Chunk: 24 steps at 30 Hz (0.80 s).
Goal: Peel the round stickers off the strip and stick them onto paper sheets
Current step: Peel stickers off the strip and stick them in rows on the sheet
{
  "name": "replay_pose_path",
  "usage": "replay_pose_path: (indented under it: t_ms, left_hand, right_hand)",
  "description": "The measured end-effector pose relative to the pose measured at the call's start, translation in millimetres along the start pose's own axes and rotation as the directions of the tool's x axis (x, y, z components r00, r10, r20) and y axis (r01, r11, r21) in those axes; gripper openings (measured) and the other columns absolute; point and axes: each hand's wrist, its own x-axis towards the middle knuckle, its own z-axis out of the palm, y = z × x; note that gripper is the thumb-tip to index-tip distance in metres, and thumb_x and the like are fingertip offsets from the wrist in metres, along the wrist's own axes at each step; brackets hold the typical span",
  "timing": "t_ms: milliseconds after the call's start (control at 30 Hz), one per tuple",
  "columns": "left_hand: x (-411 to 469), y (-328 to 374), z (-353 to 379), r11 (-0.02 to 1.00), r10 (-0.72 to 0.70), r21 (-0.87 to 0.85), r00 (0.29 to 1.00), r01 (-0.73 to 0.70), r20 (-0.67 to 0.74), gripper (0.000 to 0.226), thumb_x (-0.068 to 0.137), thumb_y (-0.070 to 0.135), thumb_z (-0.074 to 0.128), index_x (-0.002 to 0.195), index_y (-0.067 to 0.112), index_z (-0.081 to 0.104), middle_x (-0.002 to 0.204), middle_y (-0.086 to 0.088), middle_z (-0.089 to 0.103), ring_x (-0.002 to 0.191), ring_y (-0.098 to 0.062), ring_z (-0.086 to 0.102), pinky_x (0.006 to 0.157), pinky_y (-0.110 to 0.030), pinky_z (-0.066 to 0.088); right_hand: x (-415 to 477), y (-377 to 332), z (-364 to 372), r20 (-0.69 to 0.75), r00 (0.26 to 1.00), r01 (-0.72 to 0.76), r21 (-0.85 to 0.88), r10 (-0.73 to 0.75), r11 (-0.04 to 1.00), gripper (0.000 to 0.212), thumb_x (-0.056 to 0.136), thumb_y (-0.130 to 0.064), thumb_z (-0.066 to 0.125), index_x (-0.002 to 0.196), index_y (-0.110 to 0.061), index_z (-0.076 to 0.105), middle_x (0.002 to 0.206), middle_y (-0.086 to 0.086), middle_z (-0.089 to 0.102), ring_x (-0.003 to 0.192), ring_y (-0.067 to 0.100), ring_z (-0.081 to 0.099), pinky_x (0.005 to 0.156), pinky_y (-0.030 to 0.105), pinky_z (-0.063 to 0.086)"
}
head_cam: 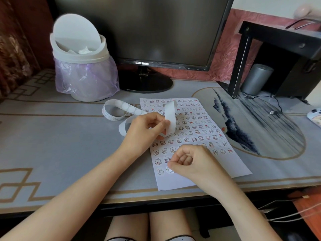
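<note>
near edge of the table (69, 145): right hand (187, 162), fingers curled, thumb and forefinger pinching a round sticker (169, 169) at the near-left corner of the paper sheet (182, 181), which is covered in rows of stickers. farther: left hand (145, 131) pinching the strip (171, 119) above the sheet; the strip loops away left. far: waste bin (83, 66) left, monitor (147, 28) centre.

The white paper sheet (227, 165) bears rows of small cartoon stickers (197, 132). The strip (171, 115) is white; the desk mat (60, 136) grey, gold-lined.
</note>
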Motion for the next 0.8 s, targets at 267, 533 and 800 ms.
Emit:
replay_pose_path:
  t_ms: [267, 533, 800]
  left_hand:
    - [-0.2, -0.5, 0.5, 1.0, 0.0, -0.005, 1.0, 0.0, 0.006, 0.016, 0.091, 0.015, 0.061, 0.076, 0.01, 0.064, 0.069, -0.004, 0.066, 0.067, -0.013, 0.066, 0.069, -0.028, 0.059]
    - [-0.3, 0.4, 0.6, 1.0, -0.012, -0.008, 1.0, 0.012, 0.004, 0.016, 0.091, 0.016, 0.061, 0.075, 0.012, 0.063, 0.067, 0.0, 0.065, 0.065, -0.011, 0.066, 0.068, -0.026, 0.058]
    - [-0.2, 1.1, 0.8, 1.0, -0.01, -0.005, 1.0, 0.01, 0.003, 0.016, 0.091, 0.016, 0.061, 0.076, 0.012, 0.063, 0.07, -0.005, 0.066, 0.067, -0.013, 0.066, 0.067, -0.026, 0.058]
  right_hand:
    - [-0.1, 2.8, -0.2, -0.003, 1.0, 0.031, -0.032, -0.031, 0.999, 0.014, 0.075, -0.025, 0.075, 0.074, -0.024, 0.061, 0.055, -0.014, 0.054, 0.049, 0.0, 0.044, 0.057, 0.022, 0.041]
    - [2.5, 8.1, -2.8, 0.004, 0.999, 0.043, 0.025, -0.043, 0.999, 0.022, 0.08, -0.017, 0.072, 0.081, -0.028, 0.053, 0.058, -0.012, 0.049, 0.05, 0.002, 0.041, 0.06, 0.023, 0.039]
    - [3.1, 9.9, 0.3, -0.019, 0.999, 0.043, 0.068, -0.042, 0.997, 0.021, 0.076, -0.022, 0.076, 0.078, -0.026, 0.056, 0.061, -0.01, 0.051, 0.051, 0.002, 0.04, 0.059, 0.023, 0.038]
